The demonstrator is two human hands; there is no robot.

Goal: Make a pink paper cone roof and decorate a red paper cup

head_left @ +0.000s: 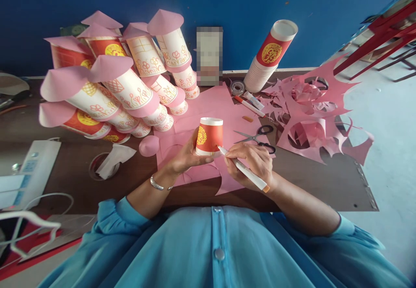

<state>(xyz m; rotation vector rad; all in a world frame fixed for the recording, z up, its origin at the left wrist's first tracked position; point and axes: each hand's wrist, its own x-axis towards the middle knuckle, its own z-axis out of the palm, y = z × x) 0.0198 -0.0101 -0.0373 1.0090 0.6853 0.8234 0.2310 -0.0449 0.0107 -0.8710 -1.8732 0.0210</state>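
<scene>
A red and white paper cup [212,137] with a yellow emblem is gripped by my left hand [186,156], fingers behind it and thumb below. My right hand [251,162] is closed round a white marker pen [247,174] with an orange end. The pen's tip touches, or nearly touches, the lower right of the cup's red side. Under both hands lies a pink paper sheet [208,101]. Close to my right hand rest open scissors [255,138] with black handles.
Several cup towers with pink cone roofs [112,69] crowd the left back. At right stand stacked paper cups [271,56] beside pink paper scraps [312,106]. A tape roll [237,88], an orange marker [250,106] and a small pink cone [149,145] lie about.
</scene>
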